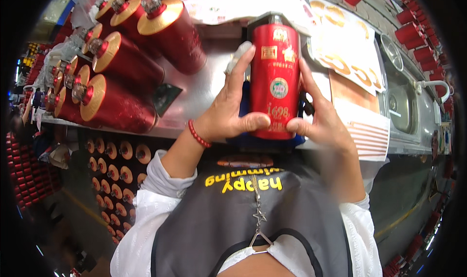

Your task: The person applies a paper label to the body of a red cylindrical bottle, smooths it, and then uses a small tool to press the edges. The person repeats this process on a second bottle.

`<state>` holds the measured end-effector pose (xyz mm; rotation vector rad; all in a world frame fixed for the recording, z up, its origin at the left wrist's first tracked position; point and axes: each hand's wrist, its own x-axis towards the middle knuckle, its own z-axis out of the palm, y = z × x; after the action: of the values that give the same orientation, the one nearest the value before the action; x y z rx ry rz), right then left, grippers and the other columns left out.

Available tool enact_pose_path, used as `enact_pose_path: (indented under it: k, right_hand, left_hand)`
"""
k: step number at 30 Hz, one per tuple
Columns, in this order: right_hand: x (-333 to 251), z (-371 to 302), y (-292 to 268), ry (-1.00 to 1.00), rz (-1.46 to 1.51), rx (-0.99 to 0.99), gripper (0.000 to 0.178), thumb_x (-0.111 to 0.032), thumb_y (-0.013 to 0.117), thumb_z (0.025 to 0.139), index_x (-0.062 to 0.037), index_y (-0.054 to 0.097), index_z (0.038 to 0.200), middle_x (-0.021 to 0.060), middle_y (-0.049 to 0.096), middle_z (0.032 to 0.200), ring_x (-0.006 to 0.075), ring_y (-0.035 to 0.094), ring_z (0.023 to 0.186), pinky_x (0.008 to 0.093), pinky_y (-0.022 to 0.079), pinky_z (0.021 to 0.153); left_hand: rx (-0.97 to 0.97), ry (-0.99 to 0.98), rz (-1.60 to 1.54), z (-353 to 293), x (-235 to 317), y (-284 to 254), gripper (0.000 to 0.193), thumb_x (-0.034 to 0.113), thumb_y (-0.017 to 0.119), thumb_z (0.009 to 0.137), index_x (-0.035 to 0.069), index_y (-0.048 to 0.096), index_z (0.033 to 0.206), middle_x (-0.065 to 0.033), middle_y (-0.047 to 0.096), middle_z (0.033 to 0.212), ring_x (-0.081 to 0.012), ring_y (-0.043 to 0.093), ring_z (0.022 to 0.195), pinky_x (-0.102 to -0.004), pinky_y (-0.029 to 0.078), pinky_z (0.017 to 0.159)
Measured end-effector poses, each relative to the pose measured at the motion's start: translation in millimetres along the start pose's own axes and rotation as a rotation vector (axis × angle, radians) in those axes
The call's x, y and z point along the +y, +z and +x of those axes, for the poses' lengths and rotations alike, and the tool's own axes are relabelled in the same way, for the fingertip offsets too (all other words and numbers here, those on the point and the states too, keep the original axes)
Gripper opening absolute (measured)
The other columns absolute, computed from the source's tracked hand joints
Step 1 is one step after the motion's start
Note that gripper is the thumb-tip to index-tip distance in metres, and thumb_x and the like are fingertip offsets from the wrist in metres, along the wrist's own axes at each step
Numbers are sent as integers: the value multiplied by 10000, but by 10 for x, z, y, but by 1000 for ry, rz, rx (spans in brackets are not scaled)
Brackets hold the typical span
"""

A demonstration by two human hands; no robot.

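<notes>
Between my two hands is a red bottle [275, 99] with gold and white markings and a round green-and-white emblem. Its base points toward me and its top points away, against a dark angular piece [272, 18]. My left hand [226, 107] grips the bottle's left side, the thumb pressed near the base. A whitish covering wraps that hand's index finger, and a red bead bracelet circles the wrist. On the opposite side my right hand [323, 114] holds the bottle, thumb near the base and fingers along the edge. Something blue [243, 140] shows beneath the bottle.
Several red bottles with gold shoulders [124, 102] stand on the metal table [211, 46] at left. Decal sheets [343, 48] lie at right and at the far side [233, 5]. A striped sheet [362, 138] lies nearer. Far right is a sink [404, 107] with a faucet [434, 84].
</notes>
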<state>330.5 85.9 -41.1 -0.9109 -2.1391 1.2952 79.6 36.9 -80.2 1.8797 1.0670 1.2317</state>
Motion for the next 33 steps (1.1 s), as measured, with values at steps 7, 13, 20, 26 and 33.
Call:
enact_pose_path:
  k: [7,13,20,26,33]
  right_hand:
    - [-22,-17,-30,-89,-67,1,1227,-544,832,757,3,131,1602,292,498,1393,382,533,1235,450,410,1068]
    - [-56,-16,-58,-91,-94,-22,1167,-453,855,766,24,175,1586,281,446,1476,396,505,1300,451,392,1112]
    - [-722,336,-372,-384,-545,52,421,8,793,728,-49,668,1126,127,719,945,261,711,807,344,558,701]
    - [-554,1262,-573,-511,-860,320,173,-156,741,870,-56,628,954,96,648,777,270,644,707,398,515,660]
    - [-652,1039,-452,-324,-424,-221,169,-133,758,826,-45,683,950,107,677,803,294,656,729,364,532,674]
  left_hand:
    - [-101,312,492,170,460,-47,770,745,474,898,176,588,1403,-115,556,1421,-357,351,1397,-603,117,1209]
    - [82,283,529,671,126,-207,736,654,422,976,105,537,1452,-123,626,1336,-370,397,1354,-587,128,1203]
    - [323,4,458,268,92,-144,404,231,563,1015,3,585,1348,-200,630,1293,-362,541,1197,-429,438,1016]
    - [242,-340,830,-367,129,-315,347,139,625,936,40,633,1268,-212,648,1208,-405,562,1085,-473,454,951]
    - [135,-99,565,-451,433,-230,815,418,715,892,-33,397,1492,-214,496,1451,-423,396,1362,-496,312,1147]
